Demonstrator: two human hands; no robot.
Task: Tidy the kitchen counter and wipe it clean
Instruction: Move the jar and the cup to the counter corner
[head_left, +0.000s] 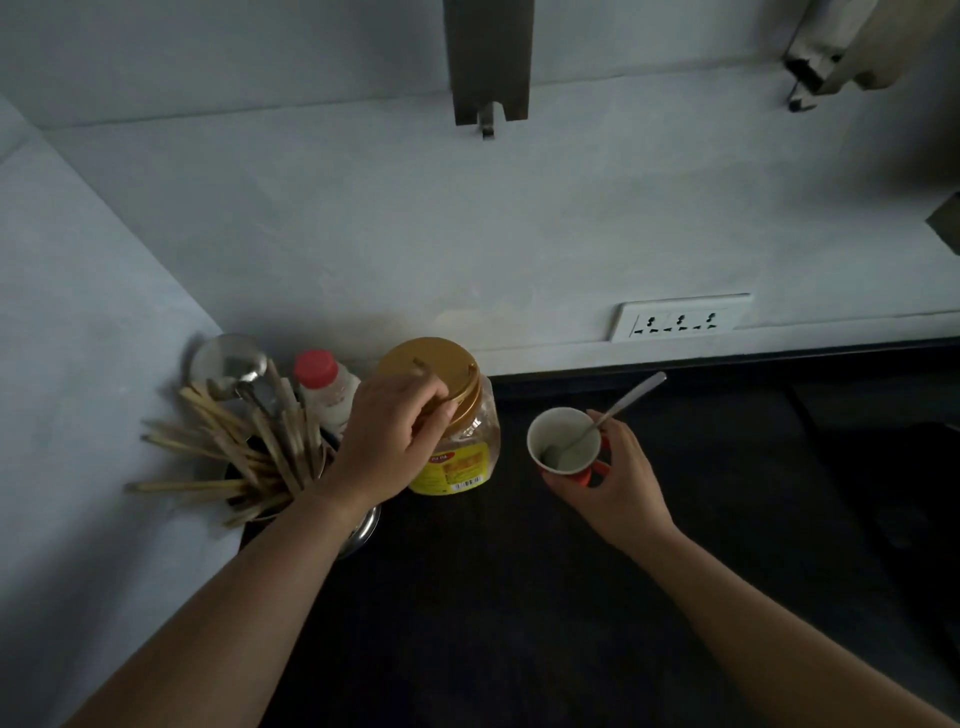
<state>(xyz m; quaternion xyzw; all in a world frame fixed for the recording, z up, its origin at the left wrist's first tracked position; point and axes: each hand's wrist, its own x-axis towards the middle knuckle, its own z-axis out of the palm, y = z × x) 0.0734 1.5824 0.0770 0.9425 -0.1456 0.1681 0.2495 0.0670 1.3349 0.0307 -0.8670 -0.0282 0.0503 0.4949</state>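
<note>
While you lean over the dark counter (519, 597), it fills the lower part of the view and meets a pale wall (363, 234) at the back and on the left. Low on that wall, to the right, sits a white socket strip (680, 317). In the left corner a holder (260, 499) stands packed with wooden sticks (223, 447) fanning out to the left, and a metal ladle (228, 364) rises behind them.

Just right of the holder stands a clear plastic jar (462, 436) with a yellow label and a gold lid (431, 369) — upright on the counter, near the back edge. Your left hand (389, 441) lies over the near side of that lid, fingers curled and pressed against its rim, thumb at the front. Behind the hand, between holder and jar, a small white bottle (332, 395) with a red cap stands upright.

To the right of the jar, apart from it, your right hand (618, 478) holds a small paper cup (566, 441) — white inside, red outside — with fingers wrapped around its far side and thumb below. Whether the cup rests on the counter or is lifted, you cannot tell. A metal spoon (608, 421) stands in the cup, its handle leaning up and to the right over the rim.
</note>
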